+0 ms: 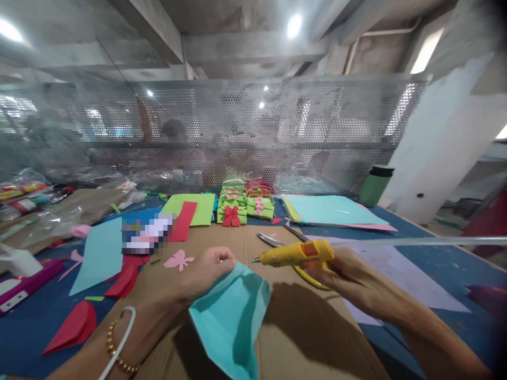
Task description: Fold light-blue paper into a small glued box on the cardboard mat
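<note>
Over flat brown cardboard sheet (309, 322), L hand (212, 268) pinches folded turquoise paper (232, 311); R hand (348, 274) wraps yellow plastic glue gun (295, 253), metal tip (256, 260) nr paper

scissors (270, 240) (partly) behind the glue gun (293, 254)

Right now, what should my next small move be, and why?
Probably lower the nozzle of the yellow glue gun to the teal paper's upper edge: the right hand holds the gun with its tip close by that edge, and the left hand grips the paper's top corner.
</note>
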{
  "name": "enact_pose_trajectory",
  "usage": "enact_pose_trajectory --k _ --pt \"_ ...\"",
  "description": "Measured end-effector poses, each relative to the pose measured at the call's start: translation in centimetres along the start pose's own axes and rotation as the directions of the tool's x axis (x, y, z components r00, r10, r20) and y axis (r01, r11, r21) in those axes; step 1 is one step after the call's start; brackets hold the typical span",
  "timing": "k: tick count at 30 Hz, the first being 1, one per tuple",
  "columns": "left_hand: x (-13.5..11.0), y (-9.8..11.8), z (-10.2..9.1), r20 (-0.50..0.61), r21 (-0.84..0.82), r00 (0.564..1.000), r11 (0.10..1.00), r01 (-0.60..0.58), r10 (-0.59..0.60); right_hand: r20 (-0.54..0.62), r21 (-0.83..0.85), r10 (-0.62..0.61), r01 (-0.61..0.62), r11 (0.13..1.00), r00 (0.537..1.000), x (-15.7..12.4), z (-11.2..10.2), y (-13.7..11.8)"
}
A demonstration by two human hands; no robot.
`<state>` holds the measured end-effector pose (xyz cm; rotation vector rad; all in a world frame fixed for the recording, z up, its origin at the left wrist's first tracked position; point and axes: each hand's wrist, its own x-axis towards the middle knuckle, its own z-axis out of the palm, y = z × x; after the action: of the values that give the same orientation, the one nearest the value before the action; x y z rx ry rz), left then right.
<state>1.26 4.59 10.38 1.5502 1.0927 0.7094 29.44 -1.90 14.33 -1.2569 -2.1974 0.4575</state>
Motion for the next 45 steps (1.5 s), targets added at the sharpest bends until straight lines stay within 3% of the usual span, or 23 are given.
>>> enact_pose_trajectory --k 6,10,12,19,26,30,35,45 --pt "1.0 -1.8 -0.5 0.048 0.229 0.999 0.973 0.001 -0.012 0.088 -0.007 0.008 -0.008 1.000 0.996 0.5 -0.1 -0.5" --pt "1.5 -2.9 -0.7 0.052 0.540 0.993 0.834 -0.115 0.103 0.155 -0.021 0.011 -0.008 1.000 0.988 0.9 0.2 -0.5" --pt "1.5 -3.2 -0.8 0.077 0.609 0.986 0.775 -0.165 0.149 0.173 -0.020 0.006 -0.002 1.000 0.985 1.0 0.5 -0.3" --pt "1.0 -2.2 -1.1 0.129 0.659 0.984 0.732 -0.175 0.119 0.238 -0.052 0.041 -0.029 0.998 0.970 1.5 1.3 0.7" --pt "0.5 -1.5 -1.1 0.160 0.669 0.978 0.714 -0.207 0.134 0.202 -0.072 0.115 -0.102 0.992 0.973 2.0 1.8 1.3" --pt "0.3 -1.4 -1.2 0.174 0.657 0.977 0.725 -0.208 0.124 0.246 -0.105 0.170 -0.148 0.983 0.954 2.5 2.0 1.1" --pt "0.6 -1.6 -1.2 0.176 0.640 0.974 0.736 -0.221 0.140 0.342 -0.009 0.144 -0.150 0.989 0.928 2.7 2.3 1.0" --pt "0.7 -1.9 -1.3 0.182 0.630 0.973 0.743 -0.226 0.141 0.348 0.013 0.174 -0.190 0.982 0.921 2.6 2.8 1.1"
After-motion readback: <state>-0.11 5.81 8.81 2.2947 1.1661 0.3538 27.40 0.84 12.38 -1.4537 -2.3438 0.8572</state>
